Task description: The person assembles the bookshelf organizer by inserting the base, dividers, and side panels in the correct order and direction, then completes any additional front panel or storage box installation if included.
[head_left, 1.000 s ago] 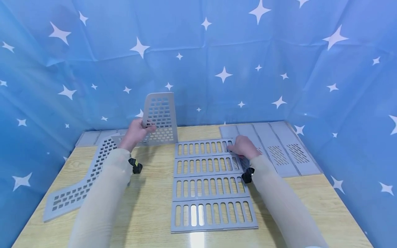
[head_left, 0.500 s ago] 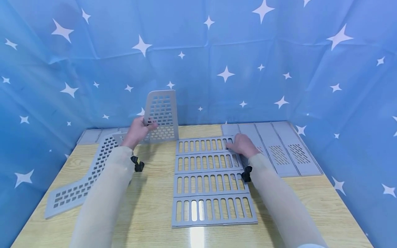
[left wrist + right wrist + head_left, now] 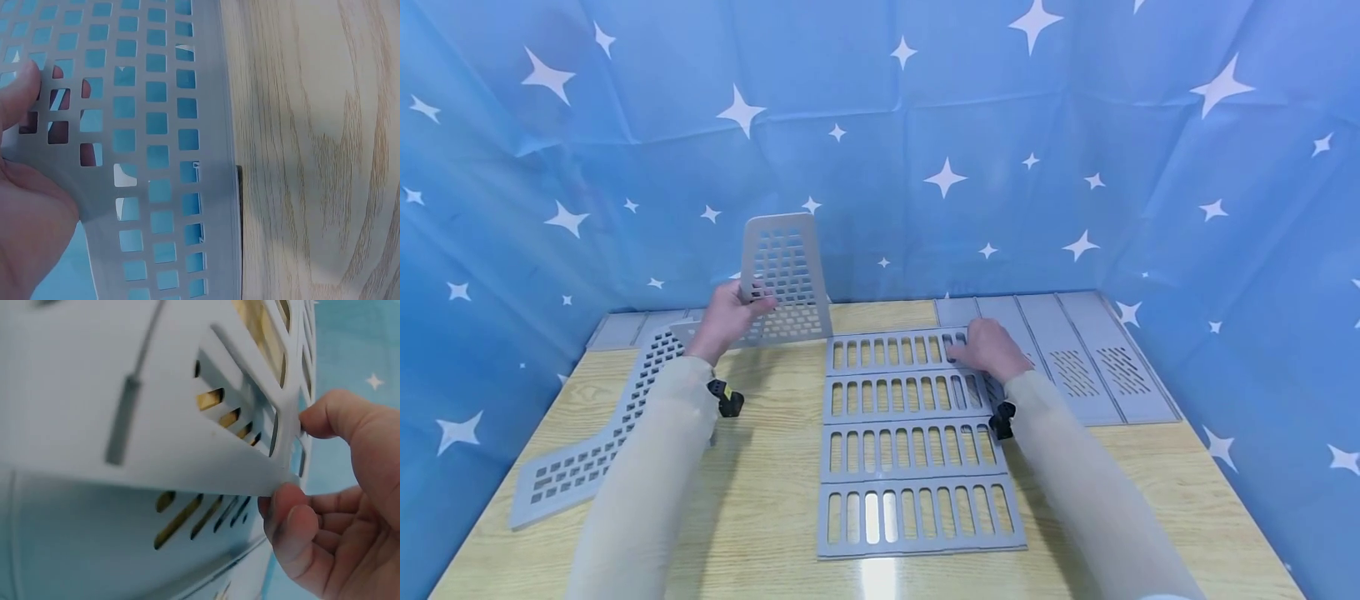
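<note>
In the head view, my left hand [image 3: 726, 317] pinches a grey panel with brick-pattern holes [image 3: 786, 271] at its left edge, thumb on the near face. The panel stands on edge, leaning slightly left at the top. The left wrist view shows the thumb on the panel [image 3: 140, 144] and fingers behind its holes. My right hand [image 3: 992, 350] grips the far right corner of a slotted grey panel [image 3: 917, 479] made of several joined rows. Seen from the right wrist, that hand [image 3: 331, 506] pinches the panel's edge [image 3: 231, 462], which is raised above another panel with slanted slits [image 3: 125, 544].
A bent grey panel with brick-pattern holes [image 3: 572, 475] lies at the left of the wooden table [image 3: 760, 517]. Plain panels [image 3: 617, 332] lie at the back left, and slitted panels [image 3: 1090, 358] at the back right. A blue starred curtain [image 3: 880, 150] encloses the table.
The top of the panel in my left hand has tipped a little to the left. My right hand keeps its grip, and the slotted panel has barely shifted.
</note>
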`<state>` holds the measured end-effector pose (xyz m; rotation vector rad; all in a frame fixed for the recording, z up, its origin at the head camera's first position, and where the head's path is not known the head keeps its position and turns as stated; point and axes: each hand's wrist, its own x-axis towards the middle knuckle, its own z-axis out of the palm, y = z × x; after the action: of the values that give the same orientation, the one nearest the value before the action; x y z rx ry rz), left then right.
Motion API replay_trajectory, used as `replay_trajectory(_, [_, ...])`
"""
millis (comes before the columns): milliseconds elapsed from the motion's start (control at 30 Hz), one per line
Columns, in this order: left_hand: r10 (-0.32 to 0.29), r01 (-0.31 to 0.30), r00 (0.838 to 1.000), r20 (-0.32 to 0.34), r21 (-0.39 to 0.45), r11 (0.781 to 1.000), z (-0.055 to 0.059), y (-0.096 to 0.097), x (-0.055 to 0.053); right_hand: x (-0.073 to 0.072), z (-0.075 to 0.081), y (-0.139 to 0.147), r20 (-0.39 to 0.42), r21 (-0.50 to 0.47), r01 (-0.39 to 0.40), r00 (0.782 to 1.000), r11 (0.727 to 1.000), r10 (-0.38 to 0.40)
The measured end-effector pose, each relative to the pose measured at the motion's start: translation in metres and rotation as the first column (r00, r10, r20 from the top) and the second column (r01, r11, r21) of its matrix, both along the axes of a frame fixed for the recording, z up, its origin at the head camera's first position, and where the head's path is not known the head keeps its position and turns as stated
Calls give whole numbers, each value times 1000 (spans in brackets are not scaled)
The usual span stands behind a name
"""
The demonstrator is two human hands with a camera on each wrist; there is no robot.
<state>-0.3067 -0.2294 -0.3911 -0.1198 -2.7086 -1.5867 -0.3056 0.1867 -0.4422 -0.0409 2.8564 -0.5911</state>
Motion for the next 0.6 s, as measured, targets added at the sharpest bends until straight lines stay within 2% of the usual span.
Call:
replay_trajectory(133, [-4, 4, 1000, -3, 29, 1000, 0, -1, 1, 3, 2, -1, 3, 13, -18, 1000, 1000, 18])
replay_trajectory(267, [-29, 28, 1000, 11, 61, 998, -1, 8, 2, 5, 2, -7, 1, 0, -44, 999, 999, 44])
replay_trajectory(500, [-63, 62, 998, 8, 54, 997, -2, 27, 1, 4, 0, -14, 9, 17, -15, 1000, 1000, 15])
replay_trajectory(600, [-73, 73, 997, 1, 26, 997, -4, 31, 1, 4, 1, -14, 19, 17, -12, 1000, 1000, 11])
